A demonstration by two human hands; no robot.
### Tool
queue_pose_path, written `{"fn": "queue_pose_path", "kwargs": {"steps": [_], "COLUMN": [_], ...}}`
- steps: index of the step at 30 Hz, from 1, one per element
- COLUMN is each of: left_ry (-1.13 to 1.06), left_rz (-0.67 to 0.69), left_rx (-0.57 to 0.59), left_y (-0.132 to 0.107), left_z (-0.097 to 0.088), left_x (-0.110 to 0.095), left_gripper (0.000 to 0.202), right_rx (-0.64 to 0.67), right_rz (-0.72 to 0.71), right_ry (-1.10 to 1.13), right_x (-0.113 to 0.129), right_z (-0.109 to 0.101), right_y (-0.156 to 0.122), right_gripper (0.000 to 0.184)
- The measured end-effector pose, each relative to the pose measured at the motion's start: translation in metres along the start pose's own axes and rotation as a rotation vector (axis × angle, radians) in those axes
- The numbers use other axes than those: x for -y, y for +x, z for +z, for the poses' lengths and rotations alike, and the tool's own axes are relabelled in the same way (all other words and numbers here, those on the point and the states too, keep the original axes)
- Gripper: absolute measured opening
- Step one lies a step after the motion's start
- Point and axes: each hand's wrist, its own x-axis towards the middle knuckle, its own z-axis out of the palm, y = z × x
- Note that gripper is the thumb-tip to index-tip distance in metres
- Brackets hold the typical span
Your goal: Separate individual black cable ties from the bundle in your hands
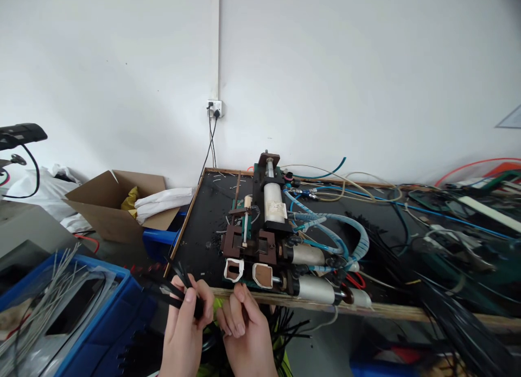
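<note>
My left hand is closed round a small bundle of thin black cable ties that fan out up and to the left, just below the bench's front edge. My right hand sits beside it with fingers curled in a pinch, touching the same bundle near the left thumb. Directly above both hands on the bench stands a small pneumatic machine with a white cylinder, brown fixture blocks and two white-rimmed openings facing me.
The black-topped bench has a wooden rim; blue air hoses and tangled cables cover its right side. More black ties hang below the edge. A blue crate with grey strips is at left, a cardboard box behind.
</note>
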Motion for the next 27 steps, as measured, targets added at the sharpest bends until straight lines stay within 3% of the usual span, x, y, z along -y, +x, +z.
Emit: {"fn": "queue_pose_path", "kwargs": {"steps": [9, 14, 21, 24, 27], "left_ry": [0.039, 0.106, 0.054, 0.095, 0.138], "left_rz": [-0.009, -0.025, -0.061, -0.064, -0.064], "left_rx": [0.052, 0.050, 0.089, 0.151, 0.208], "left_y": [-0.004, -0.006, -0.006, -0.007, -0.012], "left_z": [-0.002, -0.001, -0.008, -0.009, -0.007], "left_x": [0.004, 0.006, 0.014, 0.015, 0.012], "left_gripper": [0.022, 0.020, 0.024, 0.022, 0.021], "right_rx": [-0.038, -0.149, -0.159, -0.196, -0.346], "right_rz": [-0.011, -0.164, -0.268, -0.334, -0.374], "right_ry": [-0.034, -0.434, -0.856, -1.118, -1.508], "right_x": [-0.003, -0.002, 0.004, 0.005, 0.020], "right_z": [-0.002, -0.011, -0.016, -0.041, -0.085], "right_y": [-0.003, -0.003, -0.017, -0.039, -0.073], "right_gripper": [0.031, 0.044, 0.047, 0.049, 0.047]}}
